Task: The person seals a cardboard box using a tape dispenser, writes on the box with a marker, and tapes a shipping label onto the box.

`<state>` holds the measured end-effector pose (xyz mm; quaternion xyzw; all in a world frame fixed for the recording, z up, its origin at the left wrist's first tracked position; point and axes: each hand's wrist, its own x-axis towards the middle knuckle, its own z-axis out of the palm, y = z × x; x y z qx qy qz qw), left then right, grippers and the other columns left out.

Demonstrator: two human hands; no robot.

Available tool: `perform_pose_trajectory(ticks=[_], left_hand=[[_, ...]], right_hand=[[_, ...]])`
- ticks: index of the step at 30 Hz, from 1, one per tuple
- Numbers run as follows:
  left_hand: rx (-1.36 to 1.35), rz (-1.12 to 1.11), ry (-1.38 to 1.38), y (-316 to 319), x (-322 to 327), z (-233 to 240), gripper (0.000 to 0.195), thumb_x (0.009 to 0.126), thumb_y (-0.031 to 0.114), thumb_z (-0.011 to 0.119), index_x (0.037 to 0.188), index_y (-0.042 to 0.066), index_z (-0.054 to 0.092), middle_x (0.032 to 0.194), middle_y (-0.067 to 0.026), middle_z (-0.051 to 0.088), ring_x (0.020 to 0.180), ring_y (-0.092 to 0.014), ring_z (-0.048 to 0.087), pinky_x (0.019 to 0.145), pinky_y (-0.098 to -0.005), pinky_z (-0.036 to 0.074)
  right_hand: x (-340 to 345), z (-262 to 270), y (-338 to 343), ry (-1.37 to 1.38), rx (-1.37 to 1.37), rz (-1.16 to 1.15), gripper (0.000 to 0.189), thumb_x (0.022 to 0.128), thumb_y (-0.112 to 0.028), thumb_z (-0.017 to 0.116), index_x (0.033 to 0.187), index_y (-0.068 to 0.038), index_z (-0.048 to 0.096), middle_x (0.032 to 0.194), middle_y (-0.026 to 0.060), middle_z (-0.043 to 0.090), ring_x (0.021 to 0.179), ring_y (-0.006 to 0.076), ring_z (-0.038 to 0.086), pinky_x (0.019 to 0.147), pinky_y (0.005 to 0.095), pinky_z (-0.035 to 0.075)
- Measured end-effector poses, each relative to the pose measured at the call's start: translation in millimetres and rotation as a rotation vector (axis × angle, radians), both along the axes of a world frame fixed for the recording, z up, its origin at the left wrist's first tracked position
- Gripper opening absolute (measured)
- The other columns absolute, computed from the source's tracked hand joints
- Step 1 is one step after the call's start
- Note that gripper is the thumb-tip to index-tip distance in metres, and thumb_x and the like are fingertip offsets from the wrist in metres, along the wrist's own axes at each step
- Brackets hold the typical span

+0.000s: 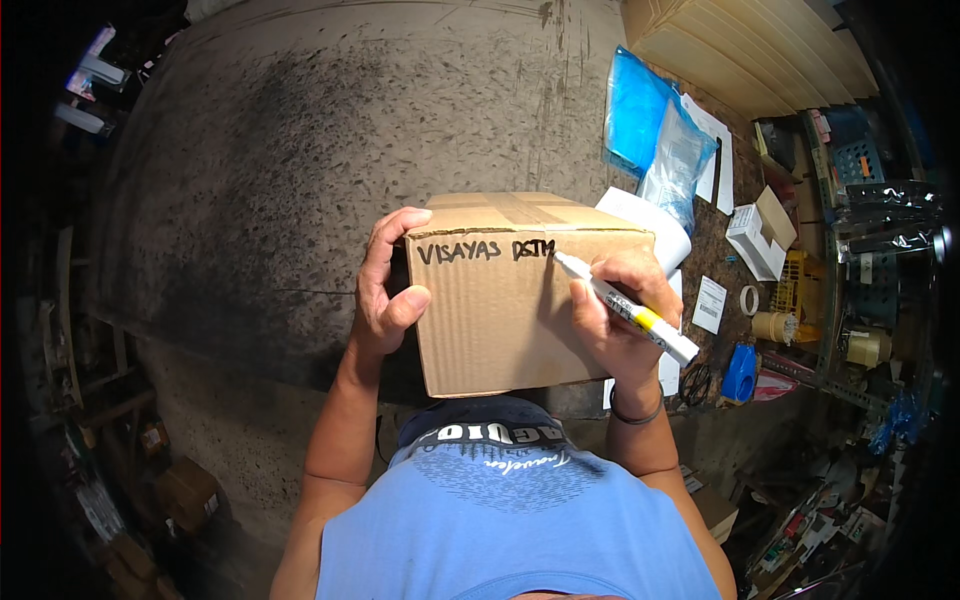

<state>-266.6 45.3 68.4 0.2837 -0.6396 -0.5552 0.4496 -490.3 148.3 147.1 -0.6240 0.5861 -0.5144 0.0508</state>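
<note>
A taped cardboard box (pixel 495 322) stands at the table's near edge, close to my chest, with black handwriting along the upper part of the side that faces me. My left hand (pixel 394 289) grips the box's left edge, thumb on the near side and fingers at the top corner. In my right hand (pixel 630 311) is a white marker pen (pixel 637 315) with a yellow band. Its tip meets the cardboard, or nearly so, at the end of the writing. The heel of my right hand is by the box's right side.
Right of the box lie a white paper roll (pixel 652 225), blue plastic packets (pixel 637 112), a small open carton (pixel 759 234), a printed label (pixel 709 304) and a blue tape dispenser (pixel 739 375). Flat cardboard sheets (pixel 735 52) stand at the back right. Crowded shelving (pixel 862 225) borders the right.
</note>
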Motion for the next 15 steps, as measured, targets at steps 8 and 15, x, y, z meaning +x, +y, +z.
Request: perform_pose_trajectory(ticks=[8, 15], left_hand=[[0.009, -0.005, -0.015, 1.5, -1.1, 2.3, 0.073, 0.070, 0.049, 0.060, 0.125, 0.002, 0.051, 0.126, -0.0145, 0.047, 0.120, -0.026, 0.045, 0.105, -0.0394, 0.032], [0.121, 0.022, 0.065, 9.1, -1.6, 6.9, 0.076, 0.071, 0.052, 0.062, 0.127, 0.002, 0.049, 0.125, -0.0125, 0.048, 0.116, -0.023, 0.048, 0.099, -0.0378, 0.038]], right_hand=[[-6.5, 0.9, 5.8, -0.012, -0.018, -0.013, 0.023, 0.071, 0.001, 0.074, 0.090, 0.001, 0.060, 0.084, 0.0112, 0.064, 0.075, 0.0187, 0.061, 0.072, 0.0294, 0.049], [-2.3, 0.3, -1.6, 0.001, -0.037, -0.009, 0.021, 0.070, 0.000, 0.077, 0.086, -0.001, 0.061, 0.083, 0.0103, 0.065, 0.075, 0.0185, 0.062, 0.068, 0.0284, 0.049]])
